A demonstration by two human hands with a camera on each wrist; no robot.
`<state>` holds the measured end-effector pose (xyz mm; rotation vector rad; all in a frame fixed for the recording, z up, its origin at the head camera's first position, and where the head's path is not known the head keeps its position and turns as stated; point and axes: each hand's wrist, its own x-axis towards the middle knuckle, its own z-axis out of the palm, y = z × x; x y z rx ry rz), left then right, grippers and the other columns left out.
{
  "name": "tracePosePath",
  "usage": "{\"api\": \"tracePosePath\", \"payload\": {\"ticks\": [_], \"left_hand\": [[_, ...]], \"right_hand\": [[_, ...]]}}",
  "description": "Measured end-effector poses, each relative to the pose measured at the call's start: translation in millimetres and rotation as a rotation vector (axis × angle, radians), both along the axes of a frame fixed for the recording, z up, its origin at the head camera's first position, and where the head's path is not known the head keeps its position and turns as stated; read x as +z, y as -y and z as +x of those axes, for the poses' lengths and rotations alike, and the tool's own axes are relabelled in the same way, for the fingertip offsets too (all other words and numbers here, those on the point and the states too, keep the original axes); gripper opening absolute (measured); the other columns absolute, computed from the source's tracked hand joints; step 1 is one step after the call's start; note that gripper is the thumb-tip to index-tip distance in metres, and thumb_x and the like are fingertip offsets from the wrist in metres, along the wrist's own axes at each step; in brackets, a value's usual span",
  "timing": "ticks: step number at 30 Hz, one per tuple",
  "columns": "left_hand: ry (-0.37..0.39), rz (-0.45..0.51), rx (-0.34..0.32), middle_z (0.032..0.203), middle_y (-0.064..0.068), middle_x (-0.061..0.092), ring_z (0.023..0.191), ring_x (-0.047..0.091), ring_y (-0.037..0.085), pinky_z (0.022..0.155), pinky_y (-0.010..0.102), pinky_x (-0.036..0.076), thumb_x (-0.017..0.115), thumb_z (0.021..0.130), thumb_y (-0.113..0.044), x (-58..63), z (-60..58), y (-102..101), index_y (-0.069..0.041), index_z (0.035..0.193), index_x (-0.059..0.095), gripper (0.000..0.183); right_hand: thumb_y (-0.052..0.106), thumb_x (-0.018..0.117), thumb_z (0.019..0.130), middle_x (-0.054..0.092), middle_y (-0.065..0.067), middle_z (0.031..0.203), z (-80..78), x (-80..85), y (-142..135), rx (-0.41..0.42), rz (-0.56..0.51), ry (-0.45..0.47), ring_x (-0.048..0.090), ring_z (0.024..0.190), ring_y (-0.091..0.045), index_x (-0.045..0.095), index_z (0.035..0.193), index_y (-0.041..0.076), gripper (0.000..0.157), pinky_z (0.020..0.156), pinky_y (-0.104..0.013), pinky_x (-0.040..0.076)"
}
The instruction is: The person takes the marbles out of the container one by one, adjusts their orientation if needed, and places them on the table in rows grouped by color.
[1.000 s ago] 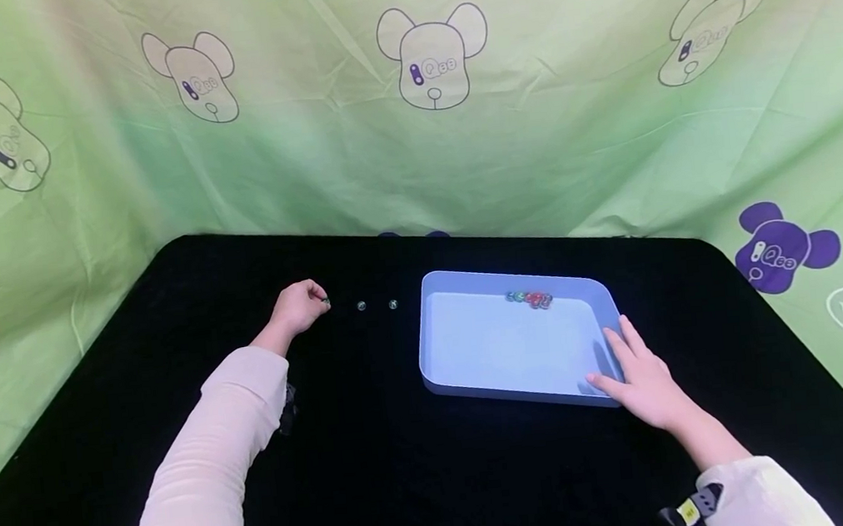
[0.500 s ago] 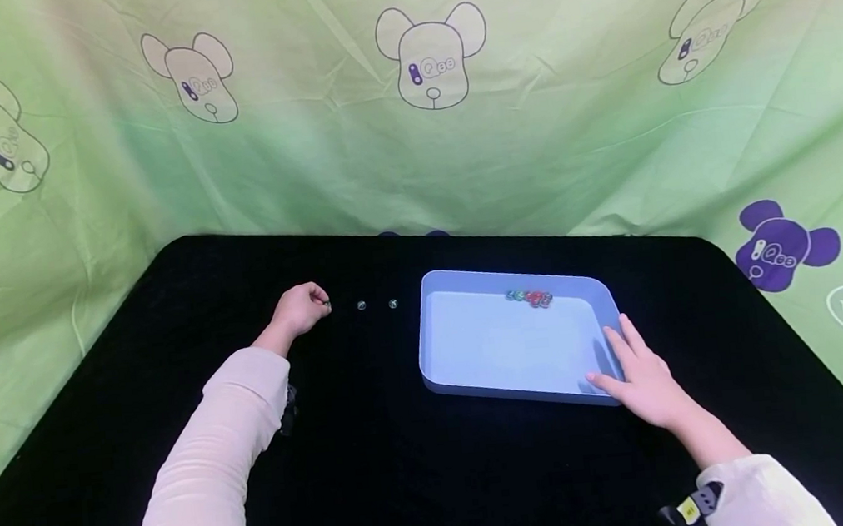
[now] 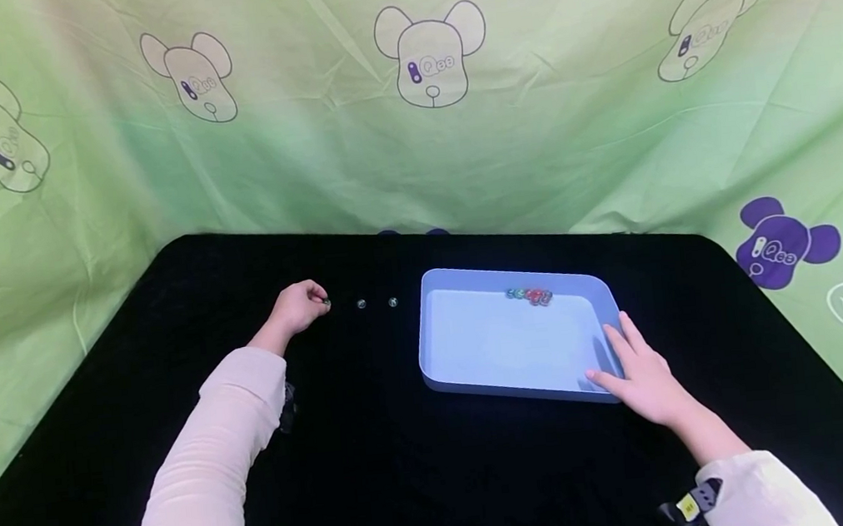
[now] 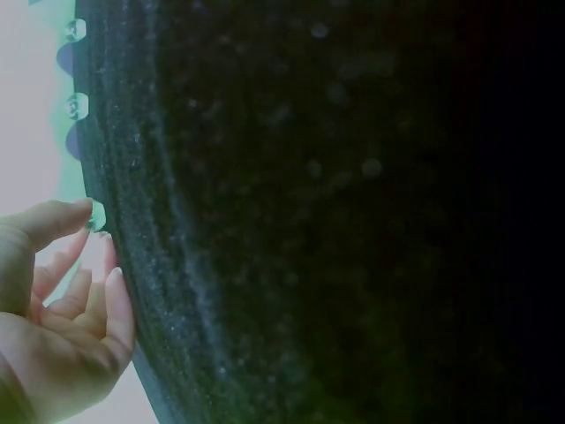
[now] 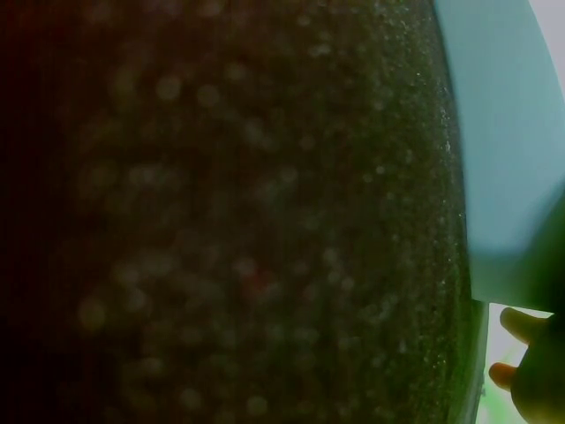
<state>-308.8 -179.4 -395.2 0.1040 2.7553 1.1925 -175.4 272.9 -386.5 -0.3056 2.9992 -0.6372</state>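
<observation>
My left hand (image 3: 299,307) is at the left of the row, pinching a small clear greenish marble (image 4: 97,215) between thumb and forefinger, low at the black cloth. To its right, two more clear marbles (image 3: 361,304) lie spaced out in line with it. The light blue tray (image 3: 477,382) stands right of centre, with several green and red marbles (image 3: 536,296) clustered by its far wall. Across the tray's near right corner rests my right hand (image 3: 646,381), fingers spread along the right side and thumb over the front rim. In the right wrist view only its fingertips (image 5: 521,325) show.
A black cloth (image 3: 448,478) covers the table, its far corners rounded. Green curtains (image 3: 307,156) printed with bear heads hang behind and at both sides. Dark wrist devices (image 3: 695,511) sit at the cuffs.
Almost nothing differs. My left hand stays at the same marble, my right hand stays on the tray, and the whole view has shifted very slightly.
</observation>
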Motion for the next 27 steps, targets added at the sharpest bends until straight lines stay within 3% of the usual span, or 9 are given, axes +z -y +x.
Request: {"api": "tracePosePath", "payload": {"ticks": [9,15,27], "left_hand": [[-0.037,0.036,0.001,0.089,0.015,0.058,0.084,0.053,0.026,0.074,0.033,0.041,0.059,0.078,-0.005,0.1,8.0,8.1,0.003,0.095,0.055,0.019],[-0.083,0.08,-0.013,0.088,0.016,0.059,0.084,0.053,0.027,0.074,0.034,0.04,0.058,0.077,-0.004,7.0,14.7,11.8,0.003,0.095,0.056,0.019],[-0.067,0.195,-0.031,0.089,0.013,0.058,0.085,0.052,0.024,0.074,0.032,0.041,0.06,0.078,-0.006,15.9,25.1,-1.8,0.001,0.093,0.056,0.017]], "right_hand": [[0.037,0.05,0.084,-0.004,-0.028,0.137,-2.4,-1.4,-0.7,0.007,0.012,0.0,0.01,0.119,-0.049,0.018,0.13,-0.013,0.074,0.082,-0.066,0.013],[0.037,0.05,0.084,-0.004,-0.029,0.137,-3.0,-1.6,-1.1,0.013,0.01,-0.016,0.01,0.119,-0.05,0.018,0.13,-0.013,0.074,0.081,-0.065,0.014],[0.036,0.049,0.085,-0.003,-0.03,0.136,-1.1,-0.6,0.3,0.01,0.003,-0.02,0.007,0.121,-0.047,0.018,0.129,-0.014,0.074,0.08,-0.066,0.014]]}}
